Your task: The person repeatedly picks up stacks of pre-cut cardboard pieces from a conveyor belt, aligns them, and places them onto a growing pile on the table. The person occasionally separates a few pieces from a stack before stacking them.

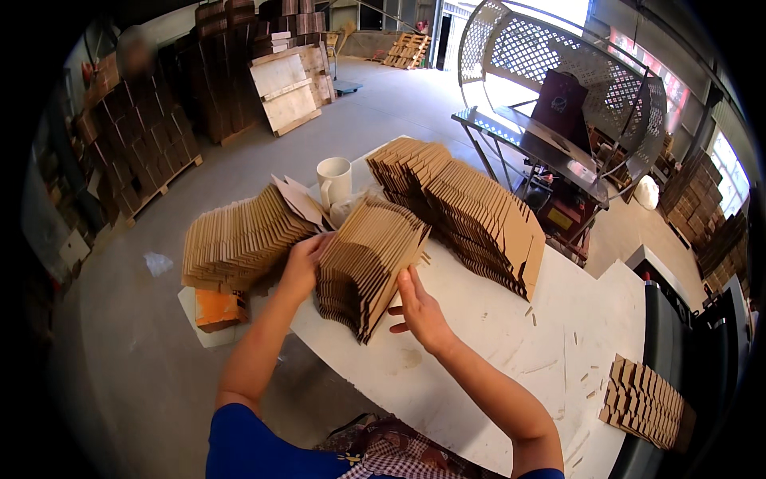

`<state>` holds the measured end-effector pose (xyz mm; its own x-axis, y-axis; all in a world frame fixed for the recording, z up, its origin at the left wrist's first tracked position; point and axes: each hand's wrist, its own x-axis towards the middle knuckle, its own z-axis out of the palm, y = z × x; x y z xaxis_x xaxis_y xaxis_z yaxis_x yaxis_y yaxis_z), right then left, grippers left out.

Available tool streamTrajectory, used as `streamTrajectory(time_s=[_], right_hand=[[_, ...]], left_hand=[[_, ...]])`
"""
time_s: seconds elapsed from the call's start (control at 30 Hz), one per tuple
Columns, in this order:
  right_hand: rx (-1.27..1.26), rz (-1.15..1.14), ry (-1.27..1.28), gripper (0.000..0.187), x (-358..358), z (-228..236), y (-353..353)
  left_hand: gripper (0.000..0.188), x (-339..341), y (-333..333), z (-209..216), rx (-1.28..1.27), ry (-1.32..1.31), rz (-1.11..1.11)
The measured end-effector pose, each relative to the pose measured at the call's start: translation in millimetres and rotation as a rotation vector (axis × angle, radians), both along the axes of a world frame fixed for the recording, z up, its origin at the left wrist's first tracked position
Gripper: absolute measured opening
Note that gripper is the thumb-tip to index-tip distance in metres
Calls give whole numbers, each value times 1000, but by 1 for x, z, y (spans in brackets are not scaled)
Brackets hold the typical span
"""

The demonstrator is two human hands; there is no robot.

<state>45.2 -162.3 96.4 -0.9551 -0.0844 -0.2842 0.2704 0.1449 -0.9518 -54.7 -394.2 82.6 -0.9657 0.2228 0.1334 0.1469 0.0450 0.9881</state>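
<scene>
A stack of flat brown cardboard blanks [371, 243] stands on edge on the white table, fanned in layers, between my two hands. My left hand [303, 267] grips its left side, the fingertips hidden behind the cardboard. On its right side my right hand [421, 310] presses the outer sheet with thumb and fingers, some lower fingers held apart. Close to my left hand, another row of cardboard blanks [239, 239] leans at the table's left edge. A longer row of blanks [471, 207] stands farther right. Behind the held stack are a white mug [334, 180] and a crumpled clear plastic bag [345, 209].
Small cardboard scraps lie on the white table [495, 375]. More blanks [645, 403] rest by a black roller machine [666, 319] at right. An orange box [219, 310] sits below the left edge. Stacked cardboard [140, 136] on pallets and a metal-framed machine [558, 112] stand beyond.
</scene>
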Motion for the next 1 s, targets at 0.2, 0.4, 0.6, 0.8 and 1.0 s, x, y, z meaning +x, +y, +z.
streamTrajectory(time_s=[0.2, 0.4, 0.6, 0.8, 1.0], right_hand=[[183, 34, 262, 87, 6, -11, -12], [302, 61, 367, 83, 17, -37, -9], [270, 87, 243, 84, 23, -38, -1], [270, 75, 334, 83, 24, -50, -5], [372, 83, 390, 79, 26, -68, -1]], left_hand=[[35, 28, -12, 36, 137, 627, 489], [21, 28, -21, 29, 57, 532, 598], [20, 24, -8, 27, 193, 542, 413], [25, -10, -6, 15, 105, 656, 508], [58, -17, -27, 13, -16, 773, 533]])
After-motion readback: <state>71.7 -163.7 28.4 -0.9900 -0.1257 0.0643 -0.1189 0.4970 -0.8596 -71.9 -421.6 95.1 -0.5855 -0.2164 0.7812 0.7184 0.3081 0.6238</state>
